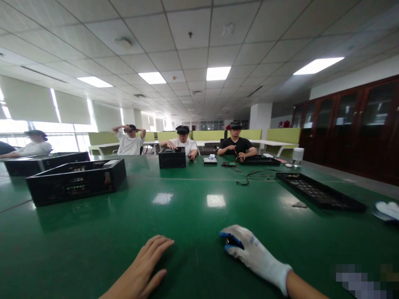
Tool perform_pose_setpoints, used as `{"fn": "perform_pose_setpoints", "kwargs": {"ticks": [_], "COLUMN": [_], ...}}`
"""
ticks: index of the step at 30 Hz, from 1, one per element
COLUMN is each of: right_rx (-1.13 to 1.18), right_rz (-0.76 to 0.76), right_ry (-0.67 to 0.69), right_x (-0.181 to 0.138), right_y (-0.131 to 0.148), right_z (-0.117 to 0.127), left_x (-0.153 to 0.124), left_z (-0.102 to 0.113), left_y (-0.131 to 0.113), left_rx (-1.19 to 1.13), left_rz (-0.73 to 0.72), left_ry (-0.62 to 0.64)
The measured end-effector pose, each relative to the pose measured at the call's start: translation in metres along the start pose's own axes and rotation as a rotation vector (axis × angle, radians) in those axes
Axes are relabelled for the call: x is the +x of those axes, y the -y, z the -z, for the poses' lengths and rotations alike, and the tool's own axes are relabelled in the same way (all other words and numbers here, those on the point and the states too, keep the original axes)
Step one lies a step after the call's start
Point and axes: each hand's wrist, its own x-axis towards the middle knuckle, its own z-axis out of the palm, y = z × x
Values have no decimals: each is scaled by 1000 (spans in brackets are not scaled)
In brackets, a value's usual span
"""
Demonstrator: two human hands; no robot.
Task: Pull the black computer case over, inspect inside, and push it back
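Black object (231, 241), small, sits in the lower centre of the frame, and we grasp it with our gloved right hand (249, 253). Left of it, our bare left hand (143, 265) lies flat and released on the green table (193, 207).

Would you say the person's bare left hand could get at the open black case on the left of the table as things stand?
Probably yes, with a stretch: the left hand lies flat on the green table, and nothing stands between it and the black case.
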Motion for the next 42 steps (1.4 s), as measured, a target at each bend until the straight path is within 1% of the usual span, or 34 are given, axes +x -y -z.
{"fn": "perform_pose_setpoints", "kwargs": {"ticks": [2,4,6,7,9,11,12,13,15,16,18,20,22,24,26,28,29,30,31,32,33,34,35,36,38,40,42], "right_rx": [6,2,-4,-6,-5,5,15,26,46,51,66,95,135,187,254,317,340,356,362,361,353,339,321,301,270,250,250], "right_rz": [-32,-52,-52,-47,-42,-40,-41,-41,-34,-28,-23,-42,-79,-104,-114,-116,-120,-123,-125,-126,-121,-112,-103,-100,-109,-126,-143], "right_ry": [34,41,30,31,38,40,35,25,14,12,8,-13,-49,-94,-136,-159,-162,-157,-153,-150,-146,-143,-142,-146,-149,-149,-150], "right_x": [0,-1,-2,-2,-3,-3,-3,-3,-3,-3,-3,-2,1,5,9,12,13,14,14,14,14,14,13,11,5,-6,-23], "right_y": [0,3,7,9,11,11,11,10,10,9,9,7,4,-2,-9,-15,-17,-18,-19,-19,-19,-19,-18,-18,-16,-15,-12], "right_z": [1,2,3,4,4,5,5,5,5,4,5,5,8,11,15,17,18,18,17,17,16,15,15,15,15,15,12], "left_x": [-2,-2,6,16,49,94,117,139,173,183,192,189,178,158,129,98,84,72,63,58,55,54,55,56,58,62,66], "left_z": [-1,1,13,22,47,72,83,92,103,105,104,100,101,110,130,158,173,186,197,205,209,208,203,195,175,156,146], "left_y": [-3,-7,-8,-7,0,13,20,28,43,49,54,49,32,3,-35,-75,-94,-109,-119,-125,-125,-120,-112,-103,-85,-76,-75], "left_rx": [-2,-18,-33,-27,40,182,263,316,381,393,426,458,481,481,447,274,66,-120,-261,-334,-320,-257,-179,-109,4,121,229], "left_rz": [6,15,9,4,9,75,127,177,270,307,379,430,454,440,391,353,360,365,362,333,268,176,74,-29,-193,-269,-316], "left_ry": [14,24,19,-2,-82,-160,-173,-165,-84,-28,81,152,199,251,311,407,482,586,648,673,669,647,633,651,752,833,861]}}
